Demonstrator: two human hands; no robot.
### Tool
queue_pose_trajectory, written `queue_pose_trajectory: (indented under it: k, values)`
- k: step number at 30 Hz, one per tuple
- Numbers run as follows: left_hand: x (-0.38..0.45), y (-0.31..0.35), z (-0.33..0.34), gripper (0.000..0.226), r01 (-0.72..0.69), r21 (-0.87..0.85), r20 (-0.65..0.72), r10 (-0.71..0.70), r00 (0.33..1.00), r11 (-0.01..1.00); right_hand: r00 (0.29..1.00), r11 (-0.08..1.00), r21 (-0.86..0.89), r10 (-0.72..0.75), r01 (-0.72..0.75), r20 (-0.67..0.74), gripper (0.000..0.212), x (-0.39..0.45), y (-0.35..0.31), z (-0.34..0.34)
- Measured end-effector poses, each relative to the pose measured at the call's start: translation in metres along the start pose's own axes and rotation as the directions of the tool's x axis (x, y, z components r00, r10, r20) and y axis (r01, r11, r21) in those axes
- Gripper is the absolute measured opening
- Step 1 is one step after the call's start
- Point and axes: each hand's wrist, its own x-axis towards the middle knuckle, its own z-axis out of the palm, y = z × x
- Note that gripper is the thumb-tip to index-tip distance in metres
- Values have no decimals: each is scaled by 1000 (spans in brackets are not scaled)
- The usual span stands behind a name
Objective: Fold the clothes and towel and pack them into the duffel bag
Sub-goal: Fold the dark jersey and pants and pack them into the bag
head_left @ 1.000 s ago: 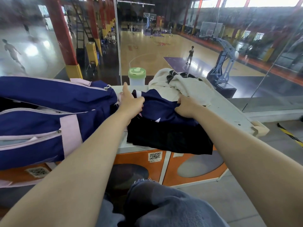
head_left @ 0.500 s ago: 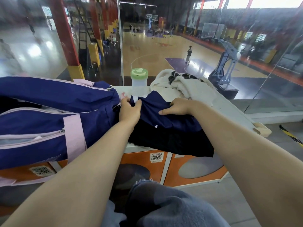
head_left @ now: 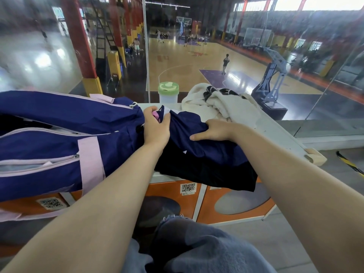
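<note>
A navy duffel bag (head_left: pixel 59 138) with pink straps lies on the left of the white ledge (head_left: pixel 275 131). Beside it sits a navy garment (head_left: pixel 212 146) on top of a black garment (head_left: pixel 206 174) that hangs over the ledge's front. My left hand (head_left: pixel 155 127) grips the navy garment's far left corner next to the bag. My right hand (head_left: pixel 214 131) holds the garment's far edge, fingers curled into the cloth and thumb lying on top. A crumpled cream towel (head_left: pixel 222 105) with dark markings lies behind the garments.
A clear bottle with a green lid (head_left: pixel 168 91) stands at the ledge's far edge against a glass wall. A wooden block (head_left: pixel 315 157) sits at the ledge's right end. Orange panels with QR codes (head_left: pixel 188 188) are below. My knee (head_left: pixel 197 243) is in front.
My right hand slid right along the garment and flattened over its edge. My left hand shifted down onto the garment's corner by the bag. The navy garment spread a little wider.
</note>
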Motion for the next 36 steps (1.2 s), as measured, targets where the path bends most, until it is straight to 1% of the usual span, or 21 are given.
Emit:
queue_pose_trajectory:
  k: [3, 5, 7, 10, 11, 12, 13, 14, 15, 17, 19, 20, 21, 23, 24, 25, 27, 30, 32, 34, 36]
  values:
    - [4, 1, 0, 48, 77, 7, 32, -77, 996, 997, 999, 996, 81, 45, -44, -4, 58, -3, 1, -4]
    - [9, -1, -1, 58, 158, 5, 68, -158, 985, 987, 997, 979, 191, 80, -74, -22, 67, -6, 0, -11]
    - [9, 1, -2, 70, 224, 14, 99, -224, 970, 975, 995, 945, 314, 99, -90, -12, 64, -15, -6, -18]
    - [8, 6, -2, 88, 301, -79, 149, -288, 946, 950, 995, 867, 498, 63, -19, -72, 55, -22, -11, -27]
    - [5, 8, -1, 85, 309, -113, 166, -289, 943, 944, 994, 837, 547, 36, 29, -108, 49, -26, -14, -28]
    - [2, 12, 0, 76, 309, -144, 182, -282, 942, 940, 989, 812, 577, 6, 83, -151, 44, -27, -16, -30]
    - [1, 16, 1, 59, 300, -152, 185, -271, 945, 942, 980, 804, 581, -7, 123, -198, 39, -29, -19, -31]
    - [-1, 20, 0, 44, 266, -139, 163, -242, 956, 954, 975, 800, 583, -17, 146, -221, 35, -32, -22, -32]
    - [-2, 26, -3, 37, 204, -126, 121, -189, 975, 971, 975, 799, 581, -30, 155, -218, 30, -36, -27, -31]
    - [0, 39, -12, 35, -10, -136, 23, 13, 1000, 991, 977, 808, 567, -50, 161, -207, 33, -43, -35, -28]
    - [0, 56, -26, 28, -246, -166, -61, 239, 969, 955, 977, 810, 561, -67, 170, -200, 44, -50, -42, -22]
    - [0, 63, -33, 24, -302, -191, -47, 298, 953, 934, 975, 793, 578, -93, 194, -200, 40, -54, -45, -19]
    - [0, 70, -40, 22, -312, -203, 16, 322, 947, 928, 972, 768, 599, -134, 226, -195, 31, -59, -50, -14]
    - [0, 72, -51, 25, -269, -152, 191, 295, 936, 951, 958, 710, 644, -208, 286, -196, 18, -68, -57, -8]
    - [1, 70, -57, 26, -228, -147, 240, 259, 936, 962, 950, 681, 663, -237, 311, -203, 15, -72, -61, -5]
    - [2, 71, -64, 26, -155, -172, 257, 197, 946, 973, 941, 662, 670, -261, 337, -215, 15, -75, -65, -2]
    - [-2, 73, -80, 32, 49, -313, 289, 46, 956, 949, 923, 647, 659, -299, 384, -244, 20, -77, -72, 5]
    - [-10, 69, -105, 49, 237, -547, 417, 16, 909, 803, 901, 603, 671, -327, 432, -285, 31, -76, -84, 18]
    - [-16, 64, -120, 58, 327, -642, 448, -6, 894, 694, 884, 575, 672, -338, 466, -324, 33, -72, -94, 30]
    - [-24, 60, -129, 58, 363, -676, 439, -46, 897, 641, 866, 560, 661, -348, 499, -359, 25, -67, -107, 45]
    - [-32, 56, -132, 50, 378, -704, 419, -78, 905, 602, 858, 518, 685, -344, 512, -381, 26, -61, -120, 59]
